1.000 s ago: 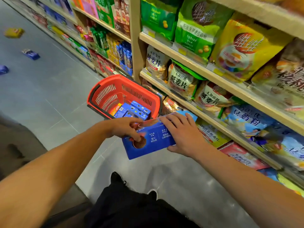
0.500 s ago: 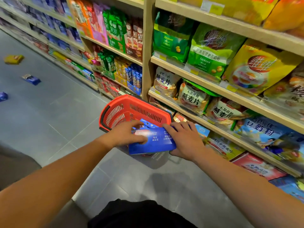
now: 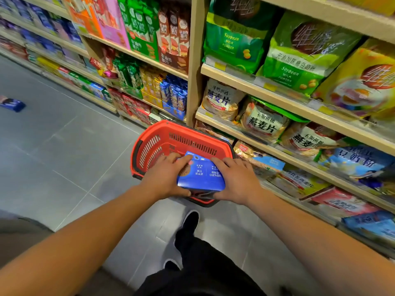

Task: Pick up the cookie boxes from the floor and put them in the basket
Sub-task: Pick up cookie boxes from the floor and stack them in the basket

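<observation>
You are holding a blue cookie box (image 3: 201,175) with both hands, just above the near end of a red basket (image 3: 181,135) that is sitting on the grey floor (image 3: 64,157). Your left hand (image 3: 165,178) is gripping the box's left edge, fingers curled over its top face; your right hand (image 3: 235,180) is clamping the right edge, fingers spread across the top. The box is lying roughly flat, printed side up. You appear to be in the middle of the placing step: the next move calls for lowering the box past the basket's rim and loosening both grips. What is inside the basket is hard to tell (your hands and the box are covering most of its interior). Far left of the basket, another blue box (image 3: 12,104) is lying on the floor, likely waiting to be collected. Beyond the basket, shelves (image 3: 277,103) of packaged food are rising.
</observation>
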Tool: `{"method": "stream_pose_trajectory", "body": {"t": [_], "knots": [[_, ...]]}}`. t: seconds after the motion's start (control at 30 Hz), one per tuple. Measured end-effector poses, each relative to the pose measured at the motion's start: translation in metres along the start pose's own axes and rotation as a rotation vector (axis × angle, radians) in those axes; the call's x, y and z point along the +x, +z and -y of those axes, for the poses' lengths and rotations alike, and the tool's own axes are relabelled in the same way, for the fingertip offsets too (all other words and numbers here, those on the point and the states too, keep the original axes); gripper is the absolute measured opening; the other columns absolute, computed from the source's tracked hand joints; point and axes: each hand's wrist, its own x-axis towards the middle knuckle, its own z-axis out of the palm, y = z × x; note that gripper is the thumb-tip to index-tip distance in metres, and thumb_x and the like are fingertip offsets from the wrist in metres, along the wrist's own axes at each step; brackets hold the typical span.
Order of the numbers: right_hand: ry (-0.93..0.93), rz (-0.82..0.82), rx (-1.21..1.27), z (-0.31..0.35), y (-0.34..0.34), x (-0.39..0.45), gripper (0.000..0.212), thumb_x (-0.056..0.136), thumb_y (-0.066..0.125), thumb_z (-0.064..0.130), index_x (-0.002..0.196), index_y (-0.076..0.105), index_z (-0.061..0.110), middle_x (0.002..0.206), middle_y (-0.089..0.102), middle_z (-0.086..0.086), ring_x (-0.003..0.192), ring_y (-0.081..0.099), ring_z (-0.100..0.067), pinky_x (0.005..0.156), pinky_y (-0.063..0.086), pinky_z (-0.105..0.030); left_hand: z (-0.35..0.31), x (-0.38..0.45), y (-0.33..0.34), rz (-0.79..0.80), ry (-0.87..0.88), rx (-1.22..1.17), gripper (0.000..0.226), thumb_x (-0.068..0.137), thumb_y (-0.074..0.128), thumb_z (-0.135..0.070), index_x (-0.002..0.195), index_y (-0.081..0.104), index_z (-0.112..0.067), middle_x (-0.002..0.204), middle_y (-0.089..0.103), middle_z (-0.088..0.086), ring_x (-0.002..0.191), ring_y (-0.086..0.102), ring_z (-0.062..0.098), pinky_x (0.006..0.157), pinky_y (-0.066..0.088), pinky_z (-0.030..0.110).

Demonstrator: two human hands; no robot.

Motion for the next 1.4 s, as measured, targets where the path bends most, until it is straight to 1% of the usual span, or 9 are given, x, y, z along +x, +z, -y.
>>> {"method": "stream_pose_trajectory", "body": {"t": [0.3,0.5,0.67,0.8,0.9,0.97,1.17,1.3,1.4], "knots": [[0.009,0.082,0.117,-0.014,0.021,0.135,0.106,0.067,0.069,0.064,0.152,0.014,0.032,0.15,0.033,0.0,0.138,0.029,-0.03,0.113,0.024,-0.05,0.079,0.112,-0.012,0.085,-0.038,0.061,0.11,0.057,0.079,-0.058,0.148,0.022,-0.036,0.141,0.037,0.002,0.124,0.039,0.031,0.1,0.044,0.044],[0.127,0.066,0.137,-0.016,0.058,0.18,0.105,0.068,0.07,0.064,0.153,0.021,0.03,0.145,0.04,0.0,0.131,0.038,-0.03,0.111,0.026,-0.047,0.116,0.17,0.01,0.168,0.022,0.084,0.109,0.056,0.081,-0.052,0.147,0.024,-0.034,0.138,0.035,0.005,0.123,0.037,0.034,0.096,0.046,0.047],[0.299,0.055,0.168,-0.005,0.134,0.197,0.104,0.058,0.071,0.065,0.148,0.036,0.026,0.13,0.052,-0.001,0.116,0.051,-0.03,0.101,0.036,-0.047,0.155,0.207,0.074,0.258,0.146,0.068,0.101,0.053,0.069,-0.054,0.142,0.029,-0.029,0.129,0.043,0.01,0.112,0.045,0.039,0.091,0.047,0.05],[0.395,0.154,0.208,0.005,0.19,0.214,0.101,0.058,0.074,0.056,0.147,0.036,0.026,0.134,0.05,0.001,0.118,0.049,-0.029,0.104,0.035,-0.048,0.184,0.226,0.13,0.259,0.205,0.036,0.097,0.049,0.072,-0.051,0.136,0.042,-0.022,0.119,0.048,0.01,0.102,0.051,0.037,0.089,0.047,0.044],[0.431,0.16,0.203,0.005,0.234,0.234,0.101,0.055,0.076,0.049,0.145,0.038,0.025,0.133,0.051,0.0,0.116,0.049,-0.029,0.106,0.035,-0.048,0.209,0.246,0.175,0.325,0.219,0.054,0.099,0.048,0.066,-0.05,0.138,0.033,-0.026,0.126,0.044,0.01,0.113,0.046,0.039,0.096,0.044,0.048],[0.423,0.165,0.201,-0.001,0.261,0.25,0.098,0.058,0.077,0.048,0.145,0.037,0.024,0.132,0.05,-0.001,0.117,0.048,-0.029,0.109,0.032,-0.049,0.224,0.259,0.203,0.345,0.203,0.054,0.1,0.052,0.073,-0.049,0.139,0.03,-0.029,0.13,0.04,0.009,0.12,0.041,0.038,0.1,0.041,0.051],[0.401,0.191,0.203,-0.036,0.353,0.308,0.097,0.066,0.077,0.044,0.148,0.029,0.024,0.139,0.043,-0.001,0.13,0.038,-0.029,0.116,0.02,-0.053,0.258,0.308,0.299,0.296,0.149,0.081,0.103,0.053,0.083,-0.044,0.141,0.033,-0.024,0.132,0.041,0.012,0.123,0.039,0.041,0.101,0.039,0.056],[0.422,0.212,0.168,-0.058,0.414,0.337,0.099,0.066,0.078,0.039,0.149,0.026,0.023,0.144,0.039,-0.003,0.133,0.034,-0.03,0.117,0.019,-0.051,0.271,0.338,0.364,0.248,0.118,0.072,0.101,0.052,0.081,-0.039,0.14,0.035,-0.024,0.135,0.039,0.013,0.124,0.036,0.044,0.101,0.038,0.057],[0.436,0.155,0.086,-0.075,0.454,0.35,0.101,0.062,0.083,0.029,0.148,0.031,0.02,0.143,0.041,-0.004,0.131,0.036,-0.031,0.116,0.022,-0.05,0.276,0.358,0.402,0.251,0.122,0.038,0.103,0.052,0.082,-0.036,0.142,0.034,-0.026,0.141,0.035,0.012,0.13,0.032,0.042,0.105,0.035,0.055]]}}
